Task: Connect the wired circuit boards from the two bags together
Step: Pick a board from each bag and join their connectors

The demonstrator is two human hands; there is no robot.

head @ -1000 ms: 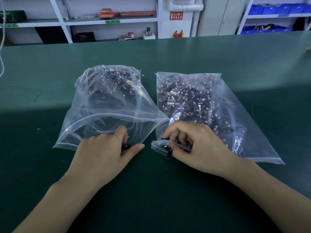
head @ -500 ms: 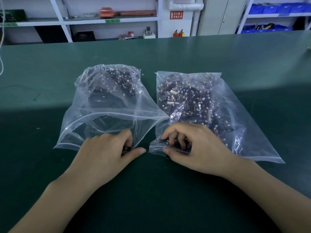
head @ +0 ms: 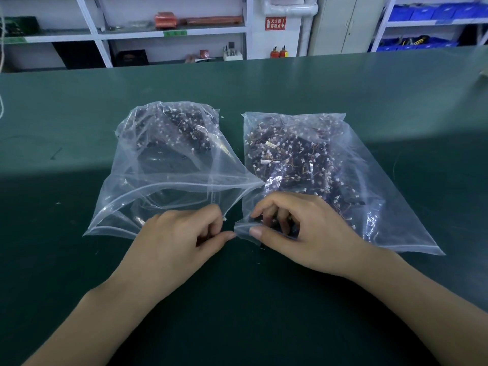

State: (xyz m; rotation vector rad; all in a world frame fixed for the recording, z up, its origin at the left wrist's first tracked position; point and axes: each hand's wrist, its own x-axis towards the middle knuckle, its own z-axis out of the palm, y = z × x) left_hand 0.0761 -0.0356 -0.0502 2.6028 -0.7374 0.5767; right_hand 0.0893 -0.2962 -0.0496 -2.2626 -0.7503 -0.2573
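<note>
Two clear zip bags lie side by side on the green table, both full of small dark wired circuit boards with white connectors. The left bag [head: 169, 165] gapes open toward me. My left hand [head: 179, 241] sits at its mouth, with its curled fingers and thumb pinching a small dark board that is mostly hidden; a white connector [head: 225, 219] shows by the index finger. My right hand [head: 301, 233] is at the mouth of the right bag [head: 303, 154]. Its fingers curl inside around a dark board [head: 274, 225], and the thumb presses the plastic lip. The two thumbs nearly touch.
The green table [head: 369, 96] stretches far back and to both sides. White shelving [head: 171, 35] with boxes and blue bins [head: 433, 11] stands behind it. A white cord [head: 2, 62] hangs at the far left edge.
My left thumb has slid right until it nearly meets my right thumb. The right bag's lip now covers the dark board that poked out a second ago.
</note>
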